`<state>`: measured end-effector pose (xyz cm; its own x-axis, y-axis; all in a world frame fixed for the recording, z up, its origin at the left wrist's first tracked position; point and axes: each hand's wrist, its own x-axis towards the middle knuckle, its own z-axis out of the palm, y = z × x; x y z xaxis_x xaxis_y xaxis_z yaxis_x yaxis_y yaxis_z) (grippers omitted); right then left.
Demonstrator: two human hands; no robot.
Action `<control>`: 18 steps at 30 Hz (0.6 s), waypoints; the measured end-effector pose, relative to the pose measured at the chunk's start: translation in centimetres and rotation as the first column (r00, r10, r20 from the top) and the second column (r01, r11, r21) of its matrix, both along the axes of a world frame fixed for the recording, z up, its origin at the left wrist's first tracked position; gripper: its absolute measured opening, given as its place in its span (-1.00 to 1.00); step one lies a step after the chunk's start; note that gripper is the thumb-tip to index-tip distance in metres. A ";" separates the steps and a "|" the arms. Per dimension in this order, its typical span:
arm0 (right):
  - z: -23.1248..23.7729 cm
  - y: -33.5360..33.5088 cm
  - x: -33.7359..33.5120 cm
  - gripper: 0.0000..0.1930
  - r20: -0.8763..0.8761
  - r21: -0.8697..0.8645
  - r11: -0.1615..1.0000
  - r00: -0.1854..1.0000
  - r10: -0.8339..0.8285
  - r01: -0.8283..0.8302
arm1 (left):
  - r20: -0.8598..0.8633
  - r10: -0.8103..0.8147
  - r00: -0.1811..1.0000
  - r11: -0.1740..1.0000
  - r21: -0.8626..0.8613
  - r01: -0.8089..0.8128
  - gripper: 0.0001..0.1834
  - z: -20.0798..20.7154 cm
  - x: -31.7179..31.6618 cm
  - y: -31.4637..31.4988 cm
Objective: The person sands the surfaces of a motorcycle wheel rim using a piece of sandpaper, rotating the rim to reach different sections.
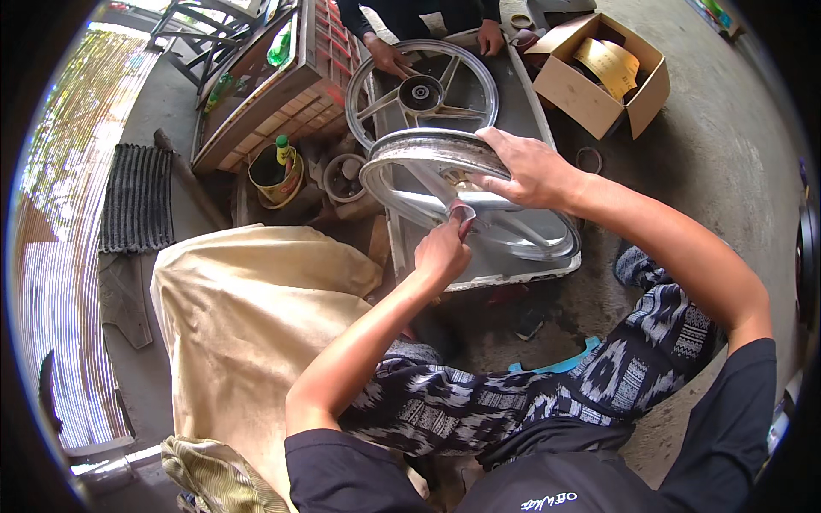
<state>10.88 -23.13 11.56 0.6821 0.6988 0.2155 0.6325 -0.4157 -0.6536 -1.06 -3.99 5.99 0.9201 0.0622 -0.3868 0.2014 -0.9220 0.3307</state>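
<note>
Head view: the person's bare forearms reach forward over a shallow tray with a pale rim.
Near wheel: the silver spoked wheel is above the near part of the tray, tilted, its outer rim band toward the far side; whether its lower edge touches the tray cannot be told.
Left hand: the left hand pinches a small dark red pad between its fingers, against the wheel near a spoke.
Right hand: the right hand holds the near wheel at its upper right, fingers over the rim and toward the hub.
Far wheel: a second spoked wheel with a dark hub lies over the far part of the tray, just beyond the first.
Co-worker: one hand touches the far wheel close to its hub; the other is by the tray's far edge.
Cardboard box: an open box right of the tray holds a curled yellow sheet.
Bucket: left of the tray, a yellowish bucket holds a green-capped bottle.
Cloth: a large beige cloth drapes beside the left forearm.
</note>
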 end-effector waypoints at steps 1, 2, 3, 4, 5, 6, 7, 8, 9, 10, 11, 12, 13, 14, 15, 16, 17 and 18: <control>0.0 -0.2 0.1 -0.38 0.004 0.007 1.000 1.000 0.002 -0.002 | 0.021 -0.025 0.999 1.000 -0.002 0.026 -0.44 0.1 -0.3 -0.3; -0.1 -0.3 0.1 -0.38 0.014 0.010 1.000 1.000 0.006 -0.006 | 0.042 -0.051 0.998 0.999 -0.004 0.051 -0.41 0.2 -0.4 -0.5; -0.2 -0.3 0.2 -0.38 0.024 0.012 1.000 1.000 0.010 -0.010 | 0.048 -0.057 0.997 0.998 -0.006 0.058 -0.40 0.3 -0.2 -0.8; -0.3 -0.3 0.2 -0.38 0.032 0.018 1.000 0.999 0.020 -0.020 | 0.053 -0.058 0.997 0.998 -0.002 0.058 -0.39 0.2 -0.1 -1.0; -0.4 -0.4 0.2 -0.38 0.035 0.012 1.000 0.999 0.026 -0.026 | 0.057 -0.058 0.997 0.998 0.000 0.058 -0.38 0.2 -0.1 -1.0; -0.4 -0.7 0.2 -0.38 0.038 0.006 0.999 0.999 0.033 -0.033 | 0.047 -0.055 0.997 0.998 0.006 0.055 -0.37 0.0 0.1 -0.9; -0.3 -0.7 0.2 -0.37 0.043 0.005 0.999 0.998 0.041 -0.042 | 0.040 -0.050 0.998 0.999 0.017 0.049 -0.37 -0.2 0.5 -0.3; -0.3 -0.5 0.2 -0.37 0.051 0.009 0.999 0.998 0.049 -0.049 | 0.033 -0.044 0.998 0.999 0.028 0.043 -0.37 -0.4 0.8 0.1; -0.2 -0.4 0.1 -0.36 0.059 0.013 0.998 0.997 0.056 -0.057 | 0.029 -0.029 0.999 1.000 0.009 0.029 -0.36 -0.7 0.9 0.4; 0.0 -0.2 0.1 -0.36 0.068 0.017 0.998 0.996 0.063 -0.065 | 0.028 -0.014 1.000 1.000 -0.010 0.014 -0.35 -0.9 1.0 0.6; 0.1 0.2 0.0 -0.36 0.072 0.025 0.997 0.994 0.077 -0.079 | 0.027 0.002 1.000 1.000 -0.028 -0.001 -0.34 -1.2 1.1 1.0; 0.3 0.6 -0.2 -0.36 0.077 0.034 0.995 0.993 0.091 -0.094 | -0.011 -0.006 1.000 0.995 -0.097 0.005 -0.30 -2.1 1.2 1.8; 0.1 0.2 -0.2 -0.37 0.078 0.029 0.995 0.993 0.094 -0.096 | -0.026 0.005 1.000 0.994 -0.110 -0.008 -0.31 -1.7 1.3 1.0; 0.2 -0.1 -0.2 -0.37 0.072 0.011 0.995 0.992 0.103 -0.104 | -0.039 0.017 0.999 0.993 -0.120 -0.022 -0.33 -0.4 1.3 0.1; 0.3 -0.2 -0.3 -0.37 0.082 0.008 0.994 0.991 0.107 -0.108 | -0.054 0.029 0.998 0.991 -0.130 -0.036 -0.34 0.3 1.3 -0.6; 0.2 0.1 -0.5 -0.37 0.090 0.017 0.993 0.989 0.119 -0.121 | -0.009 0.049 0.999 0.994 -0.102 -0.050 -0.36 0.2 0.9 -0.3; 0.2 0.4 -0.7 -0.38 0.099 0.024 0.991 0.987 0.130 -0.133 | -0.032 0.068 0.997 0.992 -0.101 -0.071 -0.38 0.0 0.8 0.0; 0.2 0.6 -0.7 -0.39 0.107 0.028 0.990 0.985 0.135 -0.138 | -0.056 0.087 0.995 0.991 -0.100 -0.092 -0.39 -0.2 0.9 0.2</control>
